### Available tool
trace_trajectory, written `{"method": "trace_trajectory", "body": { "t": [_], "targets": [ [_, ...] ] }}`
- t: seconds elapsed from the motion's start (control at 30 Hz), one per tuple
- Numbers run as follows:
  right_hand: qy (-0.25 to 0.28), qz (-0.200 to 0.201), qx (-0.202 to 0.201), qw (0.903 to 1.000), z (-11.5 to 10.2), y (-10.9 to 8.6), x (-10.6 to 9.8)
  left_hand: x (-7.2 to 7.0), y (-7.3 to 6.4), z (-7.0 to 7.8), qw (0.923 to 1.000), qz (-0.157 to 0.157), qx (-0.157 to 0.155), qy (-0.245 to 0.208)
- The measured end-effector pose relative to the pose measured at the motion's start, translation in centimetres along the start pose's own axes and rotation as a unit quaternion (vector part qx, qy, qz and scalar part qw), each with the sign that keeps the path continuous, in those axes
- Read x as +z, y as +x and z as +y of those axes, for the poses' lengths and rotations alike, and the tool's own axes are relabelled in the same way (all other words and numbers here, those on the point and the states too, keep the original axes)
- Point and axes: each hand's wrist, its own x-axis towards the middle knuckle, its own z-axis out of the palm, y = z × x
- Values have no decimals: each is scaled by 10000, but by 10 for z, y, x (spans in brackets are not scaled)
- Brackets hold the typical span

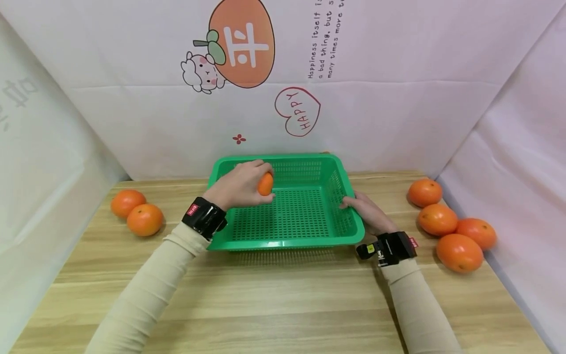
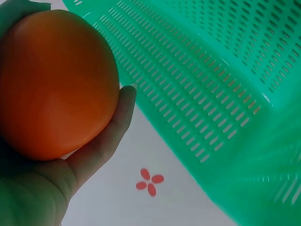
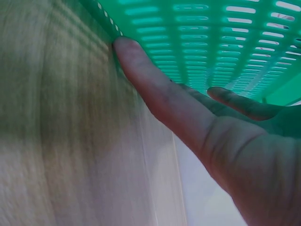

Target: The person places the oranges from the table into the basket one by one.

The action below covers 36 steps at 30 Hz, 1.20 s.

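Observation:
My left hand [image 1: 243, 184] holds an orange [image 2: 59, 84] above the left part of a green plastic basket [image 1: 283, 243]. In the left wrist view, the thumb and fingers curve round the smooth fruit, with the slotted basket wall beyond it. At the basket's right side, my right hand [image 1: 369, 211] grips the rim, one digit reaching over the edge. Seen from the right wrist, its fingers [image 3: 164, 94] lie along the slotted outside of the basket. The basket's slotted floor shows bare beside the left hand.
Two oranges [image 1: 145, 220] sit at the left of the wooden table [image 1: 283, 300]. Several more oranges [image 1: 460, 253] cluster at the right. A sliver of orange shows behind the basket's back rim. White printed cloth [image 1: 376, 128] stands behind and at both sides.

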Motion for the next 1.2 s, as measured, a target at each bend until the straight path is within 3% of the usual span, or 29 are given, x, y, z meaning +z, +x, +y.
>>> {"method": "trace_trajectory", "body": {
  "t": [0.47,0.7,0.9,1.2],
  "targets": [
    [46,-16,5,10000,5,2,-1,19,21,5,9998,-46,66,-197],
    [67,0,-11,10000,7,1,0,30,33,7,9993,-232,31,-283],
    [120,-28,-19,9999,7,2,0,40,42,7,9993,-308,-14,-209],
    [63,-39,49,10000,3,3,-2,43,62,12,9992,-396,67,-20]
  ]
}}
